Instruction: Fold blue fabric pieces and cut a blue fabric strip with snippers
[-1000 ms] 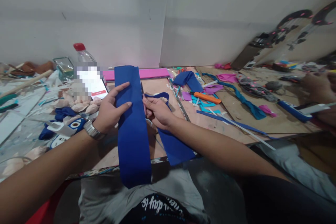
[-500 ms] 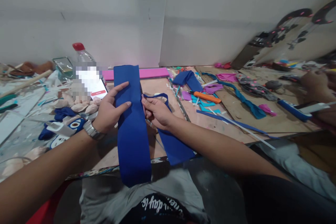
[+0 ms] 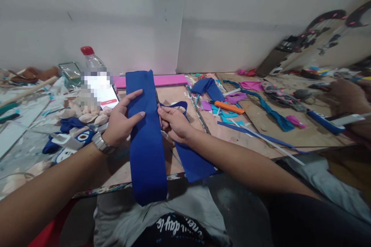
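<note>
A long blue fabric strip stands up in front of me and droops over the table edge toward my lap. My left hand, with a metal watch at the wrist, grips its left side, thumb and index finger on the front face and the other fingers hidden behind. At the strip's right edge, my right hand is closed around scissors, of which a dark blade and a bit of handle show. A narrow blue offcut curls above my right hand. More blue fabric lies under my right forearm.
A lit phone leans against a red-capped bottle at the left, behind pale fabric pieces. An orange cutter lies among scraps at the right. Another person's hand is at the far right.
The strip's upper right edge has bent slightly, and the dark blade shows a little more beside it. The narrow offcut has shifted slightly. Both my hands stay almost in place.
</note>
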A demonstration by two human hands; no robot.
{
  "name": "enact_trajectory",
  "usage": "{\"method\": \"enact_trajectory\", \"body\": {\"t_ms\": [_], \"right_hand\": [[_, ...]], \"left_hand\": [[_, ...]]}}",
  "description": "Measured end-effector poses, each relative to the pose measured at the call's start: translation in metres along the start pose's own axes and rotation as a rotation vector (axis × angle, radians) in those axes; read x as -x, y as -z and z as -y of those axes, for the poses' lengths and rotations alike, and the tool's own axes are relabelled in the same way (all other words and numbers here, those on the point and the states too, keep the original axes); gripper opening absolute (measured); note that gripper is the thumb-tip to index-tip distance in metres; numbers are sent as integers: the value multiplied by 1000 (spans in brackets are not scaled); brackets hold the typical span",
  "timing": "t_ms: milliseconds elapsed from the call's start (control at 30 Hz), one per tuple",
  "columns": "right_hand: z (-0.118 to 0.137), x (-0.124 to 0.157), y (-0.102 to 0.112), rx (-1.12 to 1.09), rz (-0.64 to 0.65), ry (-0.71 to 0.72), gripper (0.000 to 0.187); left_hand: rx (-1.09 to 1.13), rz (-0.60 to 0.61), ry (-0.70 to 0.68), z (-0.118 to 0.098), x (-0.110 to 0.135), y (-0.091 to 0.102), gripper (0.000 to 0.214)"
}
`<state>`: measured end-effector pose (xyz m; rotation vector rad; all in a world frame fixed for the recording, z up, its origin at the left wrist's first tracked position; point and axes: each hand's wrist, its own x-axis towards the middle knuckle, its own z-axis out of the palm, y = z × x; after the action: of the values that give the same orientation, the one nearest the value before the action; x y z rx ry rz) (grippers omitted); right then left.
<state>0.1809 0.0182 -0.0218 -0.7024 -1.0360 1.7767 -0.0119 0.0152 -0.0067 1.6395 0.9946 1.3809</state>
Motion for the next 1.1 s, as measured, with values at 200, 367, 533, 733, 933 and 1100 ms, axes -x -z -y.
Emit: {"method": "enact_trajectory", "body": {"t_ms": [200, 367, 533, 733, 933, 1100], "right_hand": [[1, 1, -2, 19, 4, 1, 37], [1, 3, -5, 46, 16, -25, 36], [0, 4, -6, 15, 35, -53, 35], [-4, 3, -4, -16, 44, -47, 37], [-8, 6, -5, 43, 60, -80, 37], [-11, 7, -6, 59, 77, -108, 38]], "left_hand": [[-46, -37, -53, 2, -3, 4, 60], [36, -86, -20, 5, -9, 9, 59], [54, -109, 44, 4, -10, 11, 55], [32, -94, 71, 3, -9, 11, 58], [31, -156, 17, 5, -14, 17, 60], [74, -200, 9, 6, -17, 17, 64]]}}
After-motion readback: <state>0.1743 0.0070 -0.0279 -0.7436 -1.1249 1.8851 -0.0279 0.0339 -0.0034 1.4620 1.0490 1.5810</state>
